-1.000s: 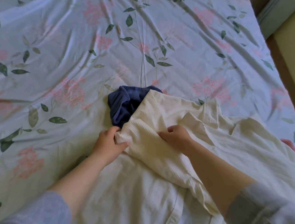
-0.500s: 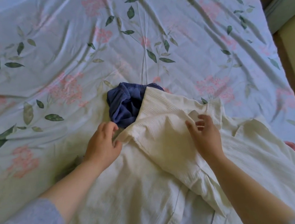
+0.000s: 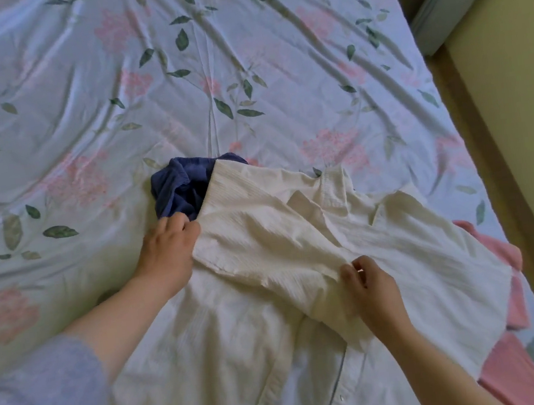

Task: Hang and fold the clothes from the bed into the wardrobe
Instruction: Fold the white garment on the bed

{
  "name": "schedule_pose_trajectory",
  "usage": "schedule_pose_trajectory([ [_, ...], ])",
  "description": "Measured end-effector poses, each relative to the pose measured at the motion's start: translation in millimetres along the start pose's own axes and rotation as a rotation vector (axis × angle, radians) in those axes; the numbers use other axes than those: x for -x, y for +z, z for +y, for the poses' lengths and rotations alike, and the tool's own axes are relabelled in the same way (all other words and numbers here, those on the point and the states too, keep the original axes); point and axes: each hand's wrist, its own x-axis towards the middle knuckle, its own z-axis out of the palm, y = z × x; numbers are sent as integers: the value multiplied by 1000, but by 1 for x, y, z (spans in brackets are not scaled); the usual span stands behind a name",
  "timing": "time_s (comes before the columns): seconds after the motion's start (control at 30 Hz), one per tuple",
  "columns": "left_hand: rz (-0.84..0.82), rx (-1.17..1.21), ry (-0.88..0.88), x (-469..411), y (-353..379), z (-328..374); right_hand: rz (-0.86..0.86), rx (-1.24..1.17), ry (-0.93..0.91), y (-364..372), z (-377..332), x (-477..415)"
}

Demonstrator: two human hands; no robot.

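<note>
A cream button-up shirt (image 3: 271,302) lies spread on the floral bed sheet (image 3: 112,103), one sleeve folded across its body. My left hand (image 3: 167,251) rests at the cuff end of that sleeve, its fingers curled at the edge of the cloth. My right hand (image 3: 370,290) pinches the sleeve fabric near the shirt's middle. A crumpled dark blue garment (image 3: 180,189) sits just beyond the cuff, partly under the shirt. A pink garment (image 3: 513,357) lies under the shirt's right side.
The bed's right edge (image 3: 513,222) runs diagonally beside a yellow floor (image 3: 528,69). A pale skirting board (image 3: 456,0) shows at the top right. Wrinkled sheet stretches across the far and left parts of the bed.
My right hand has drawn back from near the collar toward me and now pinches the sleeve lower down. My left hand stays by the cuff.
</note>
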Motion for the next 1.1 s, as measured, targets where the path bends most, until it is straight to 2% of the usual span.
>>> schedule_pose_trajectory([
  [0.07,-19,36,97,8,-1,17,43,-134,40,-14,-3,-3],
  [0.13,-48,62,189,14,-1,37,-33,-162,125,-28,0,-8],
  [0.23,-168,157,203,18,6,68,-453,86,302,-38,16,-7],
  [0.27,-239,190,181,19,10,77,-536,152,339,-37,25,-3],
  [0.3,-322,206,158,21,15,84,-538,127,358,-37,34,1],
  [0.33,-401,209,137,22,20,90,-486,3,365,-38,43,5],
  [0.4,-486,197,102,23,29,97,-362,-357,350,-45,57,8],
  [0.5,-469,203,31,20,37,104,-198,-655,321,-57,63,1],
  [0.57,-417,209,-18,18,40,112,-45,-770,344,-61,66,-13],
  [0.6,-373,203,-35,17,41,116,-29,-800,372,-62,67,-20],
  [0.7,-275,196,-36,13,44,127,-253,-753,511,-56,69,-28],
  [0.77,-306,174,-8,10,46,134,-329,-632,525,-48,74,-28],
  [0.9,-438,32,35,5,49,148,-356,-669,434,-47,80,-27],
  [1.0,-582,-51,44,-1,48,155,-265,-527,446,-48,89,-21],
  [1.1,-663,-26,-42,-13,41,161,-276,-419,472,-50,96,-18],
])
